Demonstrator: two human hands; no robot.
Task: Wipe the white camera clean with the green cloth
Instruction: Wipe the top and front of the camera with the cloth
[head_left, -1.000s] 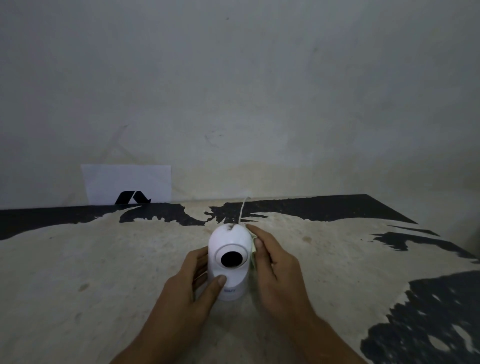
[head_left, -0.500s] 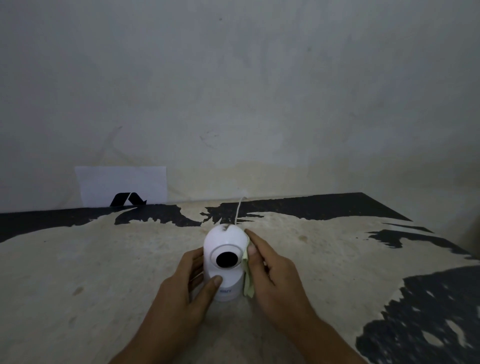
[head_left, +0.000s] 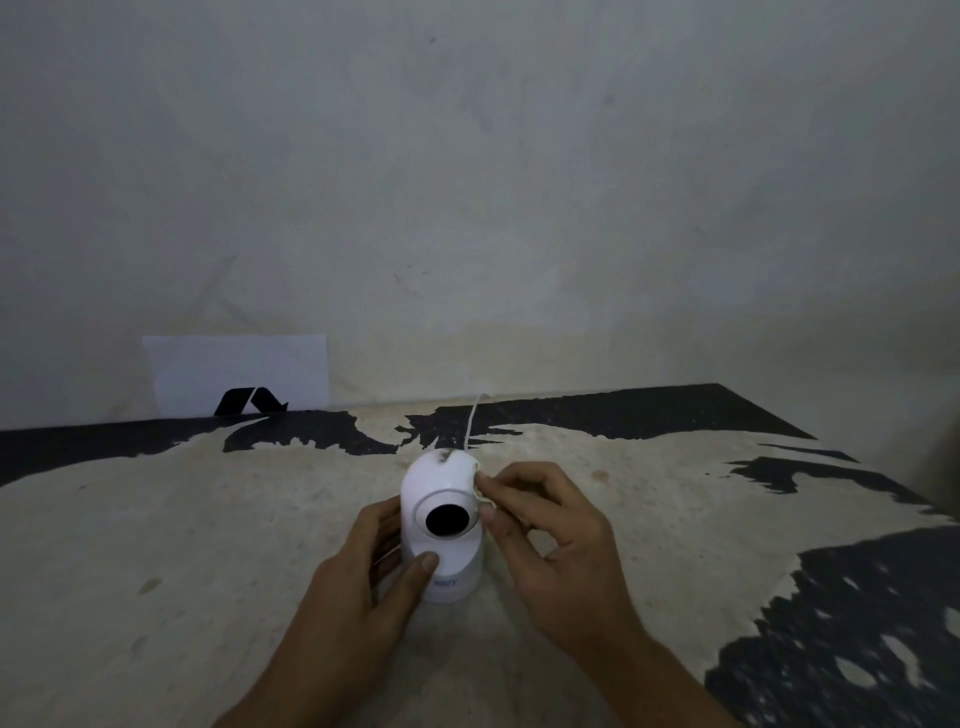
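At the far left, against the wall (head_left: 467, 182), we see a white sheet (head_left: 236, 371) standing upright with a black mark (head_left: 249, 402) at its lower edge. In front of it spreads the table (head_left: 156, 519), pale and worn, with black patches along the back and on the right.

Moving toward the middle, we come to the left hand (head_left: 358, 577). It wraps the left side of the camera (head_left: 441, 519): the thumb lies across the front of the base, its tip just below the dark lens (head_left: 445, 519), and the fingers curl round the far left side, partly hidden. The grip is a loose half-closed clasp, touching the body on both sides, holding it upright on the table.

The camera stands near the middle of the table, close to us, lens facing us. A thin white cable (head_left: 471, 421) rises from behind its top and runs back toward the wall.

To the right, the right hand (head_left: 556, 535) has its fingers bunched together, tips pressed against the upper right side of the camera's head. Between the fingertips and the white shell we can make out only a small pale edge of the cloth (head_left: 482, 491); most of it is hidden inside the hand, and its colour is hard to tell in this dim light. The fingers are pinched on it, not spread.
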